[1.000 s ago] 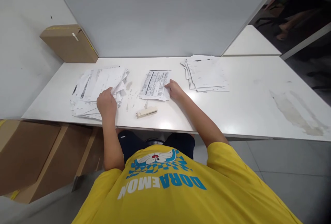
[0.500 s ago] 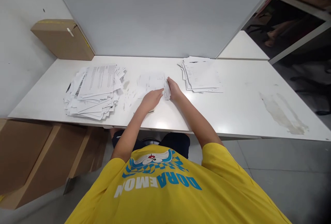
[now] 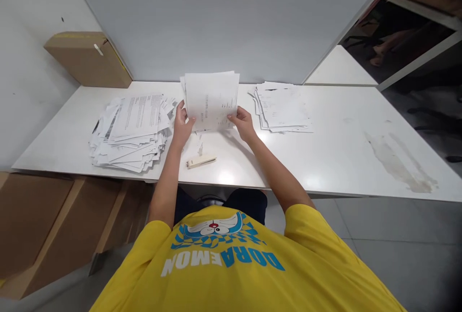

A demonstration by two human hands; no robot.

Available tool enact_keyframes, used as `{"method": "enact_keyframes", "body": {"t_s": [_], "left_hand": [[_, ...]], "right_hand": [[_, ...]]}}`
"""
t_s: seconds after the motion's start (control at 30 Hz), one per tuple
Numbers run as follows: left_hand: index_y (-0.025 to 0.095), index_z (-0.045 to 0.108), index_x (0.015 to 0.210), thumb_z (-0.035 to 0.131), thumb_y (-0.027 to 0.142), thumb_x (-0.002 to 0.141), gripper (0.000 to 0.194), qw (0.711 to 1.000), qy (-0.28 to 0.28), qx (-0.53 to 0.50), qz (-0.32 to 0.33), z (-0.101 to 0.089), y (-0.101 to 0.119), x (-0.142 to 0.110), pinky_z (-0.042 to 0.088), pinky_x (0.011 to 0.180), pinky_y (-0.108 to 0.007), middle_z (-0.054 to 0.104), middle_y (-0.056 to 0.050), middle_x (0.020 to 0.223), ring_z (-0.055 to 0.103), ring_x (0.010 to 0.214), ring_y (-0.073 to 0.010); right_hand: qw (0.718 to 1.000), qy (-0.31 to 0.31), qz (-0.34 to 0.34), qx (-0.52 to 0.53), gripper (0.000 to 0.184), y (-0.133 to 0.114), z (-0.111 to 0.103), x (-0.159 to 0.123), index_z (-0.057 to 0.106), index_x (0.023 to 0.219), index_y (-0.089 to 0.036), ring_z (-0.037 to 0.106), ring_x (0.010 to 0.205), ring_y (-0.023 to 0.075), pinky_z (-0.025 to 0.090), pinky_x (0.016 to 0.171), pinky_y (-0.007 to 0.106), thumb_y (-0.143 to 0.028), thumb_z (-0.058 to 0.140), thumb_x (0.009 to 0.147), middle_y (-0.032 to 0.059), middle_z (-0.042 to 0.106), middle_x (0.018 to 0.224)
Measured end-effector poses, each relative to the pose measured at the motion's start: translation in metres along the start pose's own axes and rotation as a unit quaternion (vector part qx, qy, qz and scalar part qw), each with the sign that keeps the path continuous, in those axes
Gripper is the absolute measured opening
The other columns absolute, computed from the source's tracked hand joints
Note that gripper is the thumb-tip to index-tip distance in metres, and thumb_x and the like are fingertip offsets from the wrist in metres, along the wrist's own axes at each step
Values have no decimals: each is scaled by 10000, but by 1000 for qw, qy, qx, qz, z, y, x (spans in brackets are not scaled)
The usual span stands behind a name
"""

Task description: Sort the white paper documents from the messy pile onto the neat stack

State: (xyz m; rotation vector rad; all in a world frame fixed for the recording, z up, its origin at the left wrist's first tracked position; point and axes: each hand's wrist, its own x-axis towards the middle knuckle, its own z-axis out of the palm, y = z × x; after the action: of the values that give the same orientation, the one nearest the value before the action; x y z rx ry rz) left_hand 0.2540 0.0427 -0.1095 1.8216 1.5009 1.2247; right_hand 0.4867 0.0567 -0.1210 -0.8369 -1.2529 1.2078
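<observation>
Between my hands a small bundle of printed paper sheets (image 3: pixel 212 95) is held up on edge, tilted away from me. My left hand (image 3: pixel 183 122) pinches its left side with the thumb in front; the other fingers are partly behind the sheets. On the opposite side my right hand (image 3: pixel 244 122) grips the lower right edge, thumb on the front sheet. Just below the bundle a cream-coloured stapler (image 3: pixel 201 160) lies on the white table (image 3: pixel 325 148).
A tall, untidy pile of papers (image 3: pixel 135 119) lies on the left, a lower stack (image 3: pixel 279 105) on the right. One cardboard box (image 3: pixel 88 59) stands at the back left against the grey panel (image 3: pixel 231 18). More cardboard boxes (image 3: pixel 72 220) are below the table's left edge.
The sheets have been raised from the table to stand upright. My left hand has moved left to their other edge, and the stapler beneath it is now uncovered.
</observation>
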Motion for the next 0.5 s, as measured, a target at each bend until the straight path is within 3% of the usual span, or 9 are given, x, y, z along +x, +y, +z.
{"method": "enact_keyframes", "body": {"t_s": [0.23,0.4,0.5], "left_hand": [[273,220,1483,403,375,950,573,996,56,-48,50,4,8,-13,509,937,-312,653,-99,1181,636,1141,-169],[252,487,1299,590,352,823,497,989,5,-144,35,0,10,-16,511,849,-300,668,-56,1038,658,990,-172],[235,578,1194,616,331,802,405,986,-12,-165,29,-1,10,-15,510,818,-291,664,-51,1035,652,950,-175]], "right_hand": [[999,-21,28,-14,253,12,-5,-2,724,912,-260,633,1041,253,520,905,371,-389,741,695,29,727,998],[998,-7,57,-24,319,5,-3,-7,721,948,-235,630,826,199,513,697,312,-317,704,640,24,712,936],[999,-7,31,-35,296,6,-5,-5,711,910,-220,623,819,200,503,706,320,-343,721,641,20,705,902]]}}
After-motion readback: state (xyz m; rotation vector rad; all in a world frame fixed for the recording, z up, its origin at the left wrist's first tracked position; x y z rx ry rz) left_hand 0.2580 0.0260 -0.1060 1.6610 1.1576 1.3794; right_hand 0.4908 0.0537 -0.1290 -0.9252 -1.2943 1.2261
